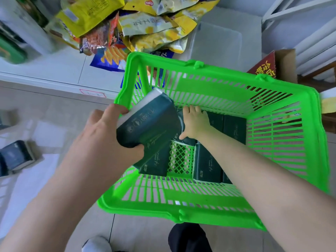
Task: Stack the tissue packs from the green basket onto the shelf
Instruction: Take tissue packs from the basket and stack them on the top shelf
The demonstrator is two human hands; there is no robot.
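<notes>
Our left hand (109, 131) grasps one dark green tissue pack (151, 122), thumb under its near end and fingers curled over the far end. Holding it end to end means the pack cannot sag or slip. It is tilted and raised just over the left rim of the green basket (181, 214), so we judge it is on its way out.

Just right of that grip, our right hand (196, 122) reaches down inside the basket. Its fingers are spread over another pack (189, 141) and the thumb is against the near edge. We cannot tell whether it is clenched on the pack or only resting there.

Directly below the left grip lies a further pack (156, 164). More packs (234, 128) sit flat on the basket floor past the right hand.

Well left of the left grip, a blurred dark pack (16, 157) seems to sit on the shelf already, which suggests where this one is headed.
</notes>
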